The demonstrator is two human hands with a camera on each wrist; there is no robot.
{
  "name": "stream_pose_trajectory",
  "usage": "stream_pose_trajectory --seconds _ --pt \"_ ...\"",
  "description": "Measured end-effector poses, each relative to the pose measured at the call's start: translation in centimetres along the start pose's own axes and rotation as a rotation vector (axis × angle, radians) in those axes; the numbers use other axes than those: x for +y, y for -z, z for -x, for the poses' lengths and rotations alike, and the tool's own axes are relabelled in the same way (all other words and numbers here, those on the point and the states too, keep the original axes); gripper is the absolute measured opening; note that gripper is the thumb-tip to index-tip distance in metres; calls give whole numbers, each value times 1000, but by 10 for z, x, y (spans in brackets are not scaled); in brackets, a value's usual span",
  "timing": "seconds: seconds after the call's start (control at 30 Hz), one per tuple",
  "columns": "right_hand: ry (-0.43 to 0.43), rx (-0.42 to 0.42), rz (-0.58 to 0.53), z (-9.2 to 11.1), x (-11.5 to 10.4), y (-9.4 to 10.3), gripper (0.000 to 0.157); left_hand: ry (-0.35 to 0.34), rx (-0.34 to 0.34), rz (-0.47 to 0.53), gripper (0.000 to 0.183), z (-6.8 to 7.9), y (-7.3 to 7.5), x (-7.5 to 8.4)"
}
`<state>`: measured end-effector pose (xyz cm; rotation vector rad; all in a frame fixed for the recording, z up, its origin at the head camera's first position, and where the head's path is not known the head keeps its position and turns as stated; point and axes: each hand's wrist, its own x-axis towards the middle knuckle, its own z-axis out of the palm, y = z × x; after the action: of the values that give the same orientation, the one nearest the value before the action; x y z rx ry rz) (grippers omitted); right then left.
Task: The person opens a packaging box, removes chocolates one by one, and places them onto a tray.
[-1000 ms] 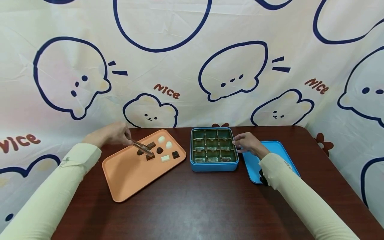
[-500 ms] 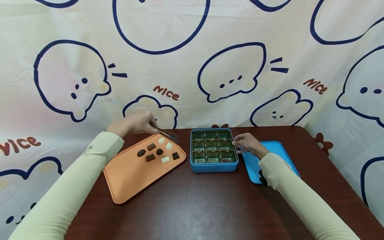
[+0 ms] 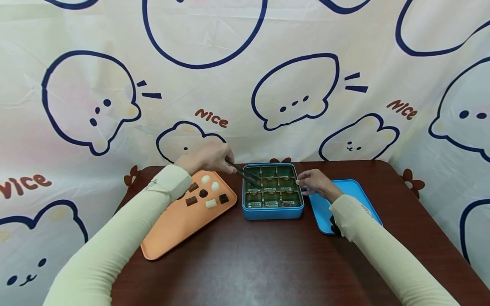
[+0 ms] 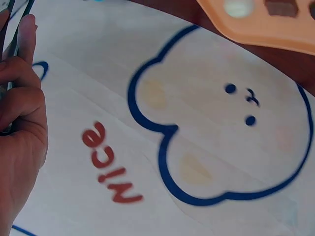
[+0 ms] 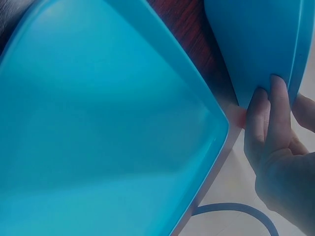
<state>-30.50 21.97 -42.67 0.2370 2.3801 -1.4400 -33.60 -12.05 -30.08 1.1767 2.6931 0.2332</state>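
Observation:
In the head view my left hand grips dark metal tongs. Their tips reach over the left column of a blue box with a divided plastic insert. Whether the tips hold a piece cannot be made out. Curled fingers round the tongs also show at the left edge of the left wrist view. My right hand rests against the box's right side. In the right wrist view its fairly straight fingers press on the outer wall, with another finger near the rim. Several brown and white chocolates lie on an orange tray.
A blue lid lies right of the box, partly under my right forearm. The left sleeve covers part of the tray. Behind the brown table hangs a printed cloth.
My left hand has lifted the tongs from among the chocolates and moved right to above the box. The visible chocolates look unmoved. My right hand has stayed at the box.

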Motion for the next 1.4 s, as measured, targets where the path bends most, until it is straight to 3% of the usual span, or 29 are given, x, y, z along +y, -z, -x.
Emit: stream_pose_trajectory --seconds 0.23,0.47,0.93,1.4 --pt "8 11 8 -1 2 1 43 -36 1 22 18 -22 -13 20" --pt "8 15 4 -2 3 1 43 -36 -54 41 19 -37 -22 37" --pt "2 6 0 -1 0 1 44 -32 -65 54 18 -42 -20 44" --pt "12 1 0 0 2 0 44 -87 -88 14 20 -54 -25 58"
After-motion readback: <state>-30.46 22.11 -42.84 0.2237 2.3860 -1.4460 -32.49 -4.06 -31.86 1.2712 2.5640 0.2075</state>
